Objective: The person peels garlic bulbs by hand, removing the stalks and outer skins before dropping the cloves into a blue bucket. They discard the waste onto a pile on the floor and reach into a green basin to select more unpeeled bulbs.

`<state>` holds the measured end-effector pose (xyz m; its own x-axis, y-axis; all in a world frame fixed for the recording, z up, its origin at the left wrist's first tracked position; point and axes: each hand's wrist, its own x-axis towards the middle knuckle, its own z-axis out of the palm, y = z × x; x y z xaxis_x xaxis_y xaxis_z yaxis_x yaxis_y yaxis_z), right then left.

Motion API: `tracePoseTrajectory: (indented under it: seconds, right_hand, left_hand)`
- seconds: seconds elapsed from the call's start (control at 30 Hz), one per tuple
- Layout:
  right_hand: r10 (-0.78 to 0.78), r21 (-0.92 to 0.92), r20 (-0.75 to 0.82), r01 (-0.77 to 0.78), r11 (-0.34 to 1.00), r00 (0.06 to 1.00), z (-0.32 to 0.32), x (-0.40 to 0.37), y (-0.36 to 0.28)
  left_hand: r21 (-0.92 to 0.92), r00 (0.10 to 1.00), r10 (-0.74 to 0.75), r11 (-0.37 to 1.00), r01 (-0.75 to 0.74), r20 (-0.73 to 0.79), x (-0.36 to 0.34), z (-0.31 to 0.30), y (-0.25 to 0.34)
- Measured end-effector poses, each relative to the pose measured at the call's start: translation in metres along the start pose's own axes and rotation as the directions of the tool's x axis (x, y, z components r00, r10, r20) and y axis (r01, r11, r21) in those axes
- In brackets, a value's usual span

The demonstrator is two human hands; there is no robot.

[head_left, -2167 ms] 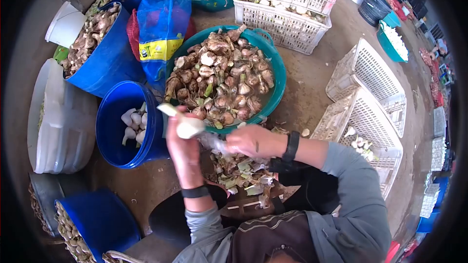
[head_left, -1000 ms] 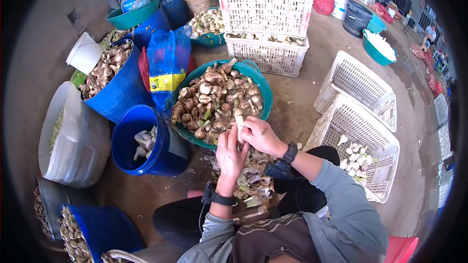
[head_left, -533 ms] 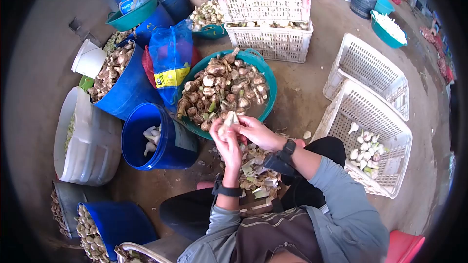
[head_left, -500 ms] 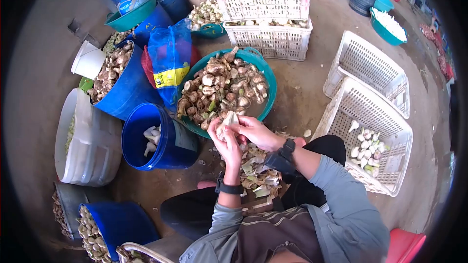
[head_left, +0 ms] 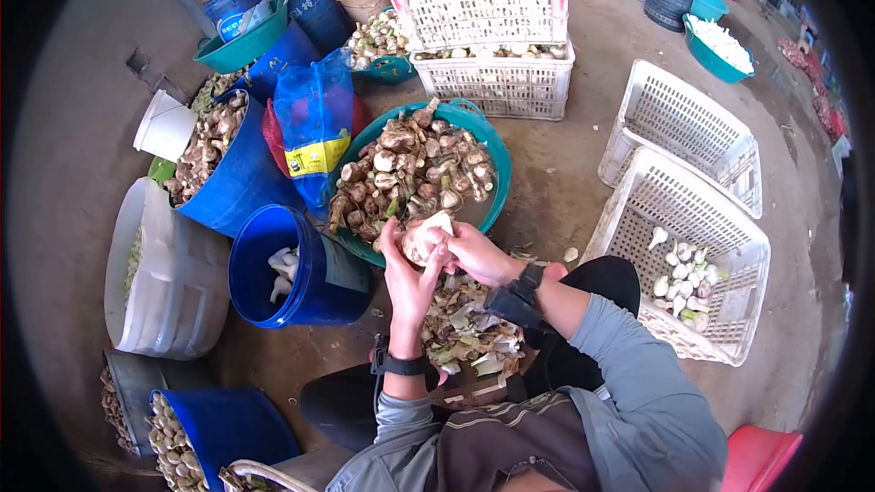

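Observation:
A pale garlic bulb [head_left: 425, 239] is held between my two hands, just over the near rim of a green tub [head_left: 499, 191]. My left hand [head_left: 407, 275] is closed around its left and lower side. From the right, the fingers of my right hand [head_left: 481, 253] pinch the bulb's skin near its top. Brown, unpeeled garlic bulbs [head_left: 424, 164] are heaped in the tub. Below my hands, a pile of peeled-off skins [head_left: 469, 328] lies on the floor between my legs.
On the right, a white crate [head_left: 629, 210] contains several clean bulbs [head_left: 688, 278]; another white crate [head_left: 697, 118] stands behind it. To the left, a blue bucket [head_left: 273, 305] holds a few white bulbs. Stacked crates [head_left: 492, 91] stand beyond the tub, and more garlic-filled buckets [head_left: 241, 173] line the left.
Both hands have shifted slightly nearer and left with the bulb. More of its pale surface faces up, and my left-hand fingers are spread wider around it.

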<state>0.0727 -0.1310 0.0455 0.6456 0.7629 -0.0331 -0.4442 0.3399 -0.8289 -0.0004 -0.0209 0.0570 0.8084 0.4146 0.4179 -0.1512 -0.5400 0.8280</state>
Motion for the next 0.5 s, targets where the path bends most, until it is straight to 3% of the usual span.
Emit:
tracePoseTrajectory:
  seconds: [0.03,0.1,0.17,0.23,0.27,0.3,0.33,0.37,0.4,0.43,0.5]
  right_hand:
    - [0.000,0.000,-0.001,0.000,1.000,1.000,0.001,-0.002,0.000]
    - [0.014,0.163,0.068,-0.025,0.986,0.998,0.003,-0.006,0.003]
    - [0.072,0.065,0.007,-0.072,0.995,0.997,0.005,-0.010,-0.007]
    - [-0.138,-0.375,0.032,0.140,0.917,0.990,0.001,-0.007,-0.006]
    - [-0.247,-0.452,0.065,0.249,0.857,0.967,0.000,-0.008,-0.010]
    - [-0.243,-0.451,0.058,0.243,0.859,0.968,-0.004,-0.007,-0.012]
    - [-0.191,-0.452,0.070,0.201,0.869,0.979,-0.009,-0.007,-0.014]
    - [-0.141,-0.454,0.084,0.164,0.876,0.986,-0.014,-0.007,-0.018]
    - [-0.010,-0.340,0.131,0.055,0.939,0.991,-0.020,-0.006,-0.024]
    - [0.114,-0.225,0.192,-0.070,0.972,0.975,-0.023,-0.006,-0.029]
    - [0.008,0.073,0.140,-0.019,0.997,0.990,-0.013,-0.005,-0.018]
  left_hand:
    - [0.117,0.986,0.166,0.980,-0.163,-0.020,0.001,-0.002,0.000]
    - [0.105,0.991,0.130,0.986,-0.132,0.024,0.002,-0.007,0.000]
    - [0.096,0.993,0.095,0.990,-0.102,0.071,0.000,-0.007,-0.003]
    - [-0.195,0.996,0.006,0.981,-0.023,-0.087,-0.003,0.002,-0.008]
    - [-0.238,0.992,-0.001,0.971,-0.030,-0.129,-0.002,0.006,-0.009]
    - [-0.239,0.992,-0.007,0.971,-0.023,-0.124,-0.003,0.006,-0.010]
    - [-0.471,0.979,-0.200,0.867,0.161,-0.033,-0.002,0.003,-0.008]
    - [-0.654,0.929,-0.356,0.680,0.330,0.098,0.001,-0.002,-0.005]
    - [-0.711,0.832,-0.487,0.483,0.511,0.267,0.004,-0.009,-0.003]
    - [-0.761,0.759,-0.456,0.233,0.606,0.465,0.005,-0.016,-0.001]
    - [-0.695,0.699,-0.285,0.134,0.706,0.655,0.010,-0.013,-0.019]
